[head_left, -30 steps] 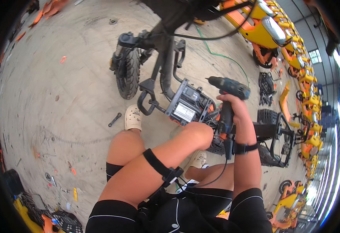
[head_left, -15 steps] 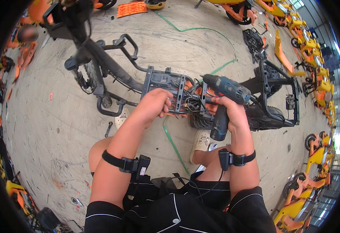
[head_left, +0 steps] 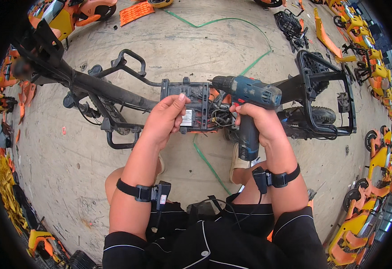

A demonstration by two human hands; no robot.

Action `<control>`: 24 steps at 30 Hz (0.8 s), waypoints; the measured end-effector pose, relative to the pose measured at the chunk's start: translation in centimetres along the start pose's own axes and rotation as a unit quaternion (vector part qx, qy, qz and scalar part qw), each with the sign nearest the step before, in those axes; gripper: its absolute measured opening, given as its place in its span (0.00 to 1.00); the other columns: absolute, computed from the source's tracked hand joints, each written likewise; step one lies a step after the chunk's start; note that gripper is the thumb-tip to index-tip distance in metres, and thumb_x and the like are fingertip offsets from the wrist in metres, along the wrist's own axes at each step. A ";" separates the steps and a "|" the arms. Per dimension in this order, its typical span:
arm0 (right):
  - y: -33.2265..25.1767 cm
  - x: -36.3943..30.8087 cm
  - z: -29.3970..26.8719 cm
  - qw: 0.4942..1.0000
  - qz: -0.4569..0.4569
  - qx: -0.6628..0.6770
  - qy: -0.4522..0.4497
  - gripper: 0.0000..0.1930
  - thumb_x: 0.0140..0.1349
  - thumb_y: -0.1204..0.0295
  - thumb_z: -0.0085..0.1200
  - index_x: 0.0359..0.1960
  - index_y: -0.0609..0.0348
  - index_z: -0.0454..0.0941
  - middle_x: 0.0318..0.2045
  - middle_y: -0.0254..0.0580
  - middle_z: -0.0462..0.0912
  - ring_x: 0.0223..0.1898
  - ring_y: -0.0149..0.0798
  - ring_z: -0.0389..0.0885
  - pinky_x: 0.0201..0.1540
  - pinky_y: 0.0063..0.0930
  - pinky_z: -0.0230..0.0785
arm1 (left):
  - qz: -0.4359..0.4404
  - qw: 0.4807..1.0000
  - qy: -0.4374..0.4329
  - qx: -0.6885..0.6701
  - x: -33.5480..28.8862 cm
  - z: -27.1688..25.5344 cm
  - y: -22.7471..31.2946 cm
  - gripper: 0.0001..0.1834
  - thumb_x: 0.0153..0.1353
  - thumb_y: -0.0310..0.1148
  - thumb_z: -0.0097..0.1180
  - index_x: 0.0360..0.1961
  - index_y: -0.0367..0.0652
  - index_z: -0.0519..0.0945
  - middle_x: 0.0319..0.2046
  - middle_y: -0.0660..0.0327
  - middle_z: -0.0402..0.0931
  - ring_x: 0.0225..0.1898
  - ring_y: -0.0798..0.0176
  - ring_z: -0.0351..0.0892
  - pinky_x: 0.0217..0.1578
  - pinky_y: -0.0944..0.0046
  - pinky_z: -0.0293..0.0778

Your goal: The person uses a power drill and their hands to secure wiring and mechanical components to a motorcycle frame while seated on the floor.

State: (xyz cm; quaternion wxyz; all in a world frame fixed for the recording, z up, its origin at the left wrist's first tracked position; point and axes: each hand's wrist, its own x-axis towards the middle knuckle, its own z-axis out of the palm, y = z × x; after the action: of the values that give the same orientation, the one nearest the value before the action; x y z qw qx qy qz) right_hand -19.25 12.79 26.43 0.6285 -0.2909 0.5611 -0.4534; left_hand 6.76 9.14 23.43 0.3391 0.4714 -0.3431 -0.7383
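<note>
A stripped scooter frame, black and without its panels, stretches across in front of me. My right hand grips the handle of a blue-and-black cordless drill, forefinger by the trigger. Its chuck points left, over the middle of the frame. My left hand hovers at the left end of the central tray, thumb and fingers curled together. Whatever they pinch, if anything, is too small or hidden to make out. Between the hands lies a tangle of wires, and a white label shows beside my left fingers.
A rear rack of black tubing rises at the right. Green strap runs along the concrete floor beneath the frame. An orange perforated panel and a black basket lie beyond. Yellow-and-orange scooters line the right side.
My view has shifted, and the frame sits more level in it. My left hand has lifted a little off the tray, its thumb now upward. The drill has swung to point more directly left.
</note>
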 end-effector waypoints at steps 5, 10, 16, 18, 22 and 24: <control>-0.6 -0.2 -0.2 1.000 0.008 0.012 0.007 0.17 0.55 0.79 0.55 0.48 0.67 0.78 0.34 0.46 0.84 0.27 0.35 0.80 0.32 0.28 0.76 | 0.007 1.000 0.004 -0.010 1.7 0.3 0.3 0.15 0.72 0.42 0.56 0.47 0.41 0.78 0.25 0.73 0.67 0.21 0.79 0.62 0.18 0.76 0.57; -1.2 -1.8 -1.2 0.999 -0.015 0.030 0.012 0.15 0.55 0.79 0.57 0.46 0.67 0.80 0.33 0.45 0.85 0.26 0.35 0.80 0.32 0.29 0.74 | -0.002 0.999 -0.022 -0.023 3.2 1.6 0.6 0.15 0.71 0.40 0.57 0.50 0.40 0.78 0.29 0.69 0.73 0.21 0.79 0.63 0.19 0.76 0.58; -0.6 -4.7 -3.0 1.000 -0.015 0.008 -0.005 0.17 0.54 0.79 0.57 0.47 0.67 0.80 0.34 0.47 0.85 0.27 0.35 0.80 0.32 0.30 0.75 | -0.022 0.997 -0.051 -0.045 3.4 3.9 -0.5 0.16 0.72 0.38 0.53 0.54 0.39 0.77 0.37 0.65 0.79 0.22 0.79 0.65 0.18 0.76 0.61; -0.6 -6.4 -3.0 1.000 -0.015 0.023 -0.003 0.19 0.52 0.80 0.57 0.48 0.67 0.78 0.34 0.47 0.85 0.26 0.36 0.81 0.32 0.30 0.75 | -0.023 0.997 -0.058 -0.041 2.7 4.4 -0.8 0.16 0.74 0.38 0.51 0.55 0.40 0.76 0.37 0.66 0.79 0.22 0.78 0.65 0.19 0.76 0.61; -0.1 -9.2 -3.3 0.999 -0.019 0.043 -0.025 0.23 0.50 0.80 0.58 0.51 0.66 0.76 0.34 0.48 0.85 0.26 0.36 0.81 0.30 0.29 0.75 | -0.008 0.993 -0.098 -0.066 0.9 4.4 -1.7 0.16 0.76 0.41 0.48 0.53 0.40 0.77 0.36 0.67 0.78 0.22 0.78 0.64 0.19 0.76 0.61; 0.5 -10.2 -3.4 0.997 -0.029 0.061 -0.045 0.23 0.50 0.80 0.58 0.52 0.65 0.76 0.35 0.48 0.85 0.26 0.36 0.81 0.30 0.29 0.75 | -0.003 0.989 -0.115 -0.091 0.1 4.2 -2.1 0.17 0.76 0.42 0.47 0.52 0.40 0.77 0.35 0.67 0.77 0.21 0.77 0.63 0.19 0.75 0.61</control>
State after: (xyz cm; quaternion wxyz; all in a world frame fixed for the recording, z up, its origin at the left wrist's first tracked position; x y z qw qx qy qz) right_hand -22.04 22.63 29.85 0.6565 -0.2884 0.4946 -0.4912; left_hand 2.44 11.01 22.97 0.3367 0.3517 -0.3103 -0.8165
